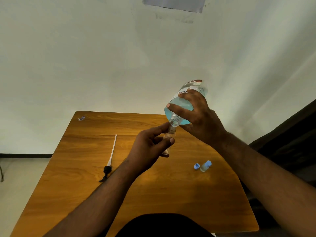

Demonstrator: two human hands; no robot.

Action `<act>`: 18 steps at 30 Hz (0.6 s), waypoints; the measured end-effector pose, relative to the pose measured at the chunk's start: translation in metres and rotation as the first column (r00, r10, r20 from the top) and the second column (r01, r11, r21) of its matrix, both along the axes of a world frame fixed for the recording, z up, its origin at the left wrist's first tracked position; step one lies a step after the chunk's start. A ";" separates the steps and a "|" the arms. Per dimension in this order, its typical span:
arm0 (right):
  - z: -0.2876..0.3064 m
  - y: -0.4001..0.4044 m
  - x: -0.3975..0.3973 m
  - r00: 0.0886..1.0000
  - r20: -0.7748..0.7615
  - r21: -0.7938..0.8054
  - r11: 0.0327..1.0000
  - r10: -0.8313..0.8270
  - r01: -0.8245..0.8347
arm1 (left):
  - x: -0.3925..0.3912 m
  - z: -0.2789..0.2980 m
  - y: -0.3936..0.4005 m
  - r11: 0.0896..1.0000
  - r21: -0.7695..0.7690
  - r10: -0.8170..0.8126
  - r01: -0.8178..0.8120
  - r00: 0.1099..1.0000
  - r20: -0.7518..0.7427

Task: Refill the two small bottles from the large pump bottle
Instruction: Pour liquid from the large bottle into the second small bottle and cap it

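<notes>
My right hand (200, 117) grips the large clear bottle (179, 106) of blue liquid, tilted neck-down with its pump off. The open neck rests against the mouth of a small clear bottle (169, 134), which my left hand (150, 151) holds upright above the wooden table (85, 185). The blue liquid has pooled toward the large bottle's neck. A second small bottle (206, 166) with a blue cap stands on the table to the right, and a loose blue cap (197, 166) lies beside it.
The removed pump (109, 161), black head and long white tube, lies on the table to the left of my hands. A small sticker (81, 118) sits at the table's far left corner. A pale wall rises behind the table; something dark stands at the right.
</notes>
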State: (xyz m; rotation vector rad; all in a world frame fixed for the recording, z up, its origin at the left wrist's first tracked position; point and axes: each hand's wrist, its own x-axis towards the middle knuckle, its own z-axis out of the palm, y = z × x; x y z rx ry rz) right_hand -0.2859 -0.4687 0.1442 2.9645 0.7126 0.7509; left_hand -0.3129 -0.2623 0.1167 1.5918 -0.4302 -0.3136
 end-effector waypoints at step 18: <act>0.002 0.000 0.000 1.000 0.001 -0.014 1.000 0.012 -0.012 | 0.000 -0.003 -0.001 1.000 0.015 0.017 -0.017 1.000 0.013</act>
